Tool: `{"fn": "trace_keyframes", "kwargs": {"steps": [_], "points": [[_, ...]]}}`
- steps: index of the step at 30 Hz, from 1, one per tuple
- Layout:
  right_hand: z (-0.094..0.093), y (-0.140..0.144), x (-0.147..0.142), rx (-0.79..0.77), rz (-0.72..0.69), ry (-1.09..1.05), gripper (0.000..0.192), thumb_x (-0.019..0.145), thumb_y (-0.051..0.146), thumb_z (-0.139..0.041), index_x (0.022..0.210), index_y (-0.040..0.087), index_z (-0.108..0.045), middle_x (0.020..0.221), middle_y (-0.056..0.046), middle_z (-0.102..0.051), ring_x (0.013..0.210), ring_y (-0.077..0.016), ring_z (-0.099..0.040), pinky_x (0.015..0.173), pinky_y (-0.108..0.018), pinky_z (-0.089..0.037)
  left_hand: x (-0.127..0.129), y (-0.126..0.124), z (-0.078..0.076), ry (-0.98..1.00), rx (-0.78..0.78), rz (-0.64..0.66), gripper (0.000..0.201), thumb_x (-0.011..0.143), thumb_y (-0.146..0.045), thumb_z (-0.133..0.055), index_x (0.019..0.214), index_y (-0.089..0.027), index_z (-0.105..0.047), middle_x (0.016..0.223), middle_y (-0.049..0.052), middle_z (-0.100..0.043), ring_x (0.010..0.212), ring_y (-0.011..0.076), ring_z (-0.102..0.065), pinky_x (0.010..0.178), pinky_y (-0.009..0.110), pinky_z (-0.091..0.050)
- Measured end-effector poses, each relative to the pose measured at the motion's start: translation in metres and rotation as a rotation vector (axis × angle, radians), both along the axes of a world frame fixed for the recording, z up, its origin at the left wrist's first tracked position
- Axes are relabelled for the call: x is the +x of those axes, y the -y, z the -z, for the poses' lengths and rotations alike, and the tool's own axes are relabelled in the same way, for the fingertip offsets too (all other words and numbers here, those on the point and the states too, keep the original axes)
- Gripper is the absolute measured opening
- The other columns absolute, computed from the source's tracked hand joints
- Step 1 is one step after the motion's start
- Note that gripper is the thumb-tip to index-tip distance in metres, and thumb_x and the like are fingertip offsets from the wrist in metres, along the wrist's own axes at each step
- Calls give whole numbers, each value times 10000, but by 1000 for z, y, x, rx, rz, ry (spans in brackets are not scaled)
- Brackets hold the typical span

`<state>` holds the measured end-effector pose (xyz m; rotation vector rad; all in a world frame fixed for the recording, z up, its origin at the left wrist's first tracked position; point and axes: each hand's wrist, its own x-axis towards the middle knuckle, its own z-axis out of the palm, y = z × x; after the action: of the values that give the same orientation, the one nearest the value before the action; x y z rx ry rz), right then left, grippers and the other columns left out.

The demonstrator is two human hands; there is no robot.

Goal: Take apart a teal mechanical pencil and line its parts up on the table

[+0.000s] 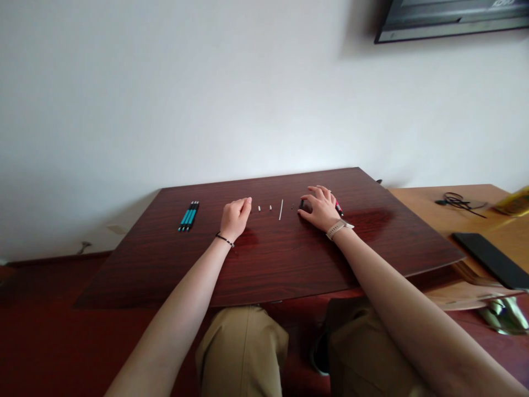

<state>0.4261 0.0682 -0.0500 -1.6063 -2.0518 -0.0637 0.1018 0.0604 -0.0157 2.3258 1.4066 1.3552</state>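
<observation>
Dark wood tabletop, white wall behind. Right hand: fingers spread, arched over small dark part, red pen beneath. Left hand: loosely curled, empty. White rod (long axis front-to-back) between them, nearer the right hand.

I have just the one view, from the camera on the person's head. It looks forward and down over a dark wooden table, with the person's knees at the near edge and both forearms running away from the lens. The left hand and right hand sit far out, small in frame. The view tilts high enough to take in the white wall beyond, and a lighter desk at right.
</observation>
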Motion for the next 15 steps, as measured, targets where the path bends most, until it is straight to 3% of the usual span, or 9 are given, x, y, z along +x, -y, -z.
{"fn": "trace_keyframes", "kwargs": {"steps": [7,15], "points": [[8,-6,1,-34,87,27,447,923,522,-689,1252,230,-772,1646,-157,-478,1598,-434,-253,1284,-686,-208,0,1,0,-4,-4,2,496,1090,-435,-440,643,-224,-401,569,-7,-445,563,150,-437,610,327,-283],[11,-5,-1,-30,105,12,446,929,506,-661,1284,265,-779,1603,-134,-538,1587,-421,-278,1285,-682,-202,1,2,-2,4,5,16,490,1092,-429,-444,652,-223,-381,565,-15,-426,556,144,-421,614,332,-271]]}}
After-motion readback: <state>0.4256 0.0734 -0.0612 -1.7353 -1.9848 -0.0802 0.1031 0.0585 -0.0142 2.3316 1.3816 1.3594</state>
